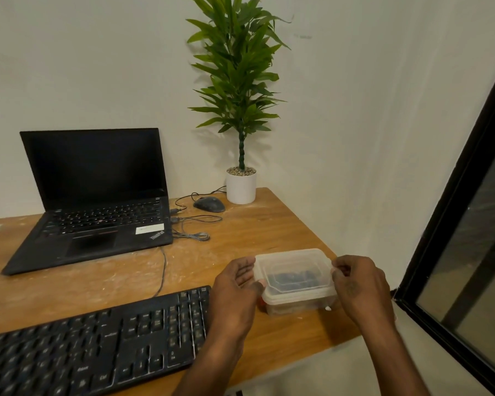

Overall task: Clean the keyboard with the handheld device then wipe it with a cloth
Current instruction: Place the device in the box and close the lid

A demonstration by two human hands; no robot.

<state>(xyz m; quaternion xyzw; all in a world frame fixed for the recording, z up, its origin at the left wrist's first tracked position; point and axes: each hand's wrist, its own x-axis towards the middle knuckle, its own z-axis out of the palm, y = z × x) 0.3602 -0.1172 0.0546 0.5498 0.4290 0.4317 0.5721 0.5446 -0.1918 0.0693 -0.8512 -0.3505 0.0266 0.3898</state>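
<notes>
A clear lidded box (295, 277) sits near the right front corner of the desk (269, 224), just beside the right end of the keyboard (92, 344). Both hands flank it. The left hand (237, 284) is open, palm turned toward the box's left wall, fingers at the lid edge. The right hand (355, 281) pinches the lid's right corner between thumb and fingertips. The lid looks still seated.

Dark things show through the plastic; whether they are the device or the cloth I cannot tell, though neither lies anywhere else on the desk, so the box likely holds them.

The box's long axis runs left to right, between the two hands, so the lid should peel up from the right corner while the left hand steadies the opposite side. The keyboard lies to the left of both hands, its long axis running from lower left toward the box, and the left hand is the nearer to it.
</notes>
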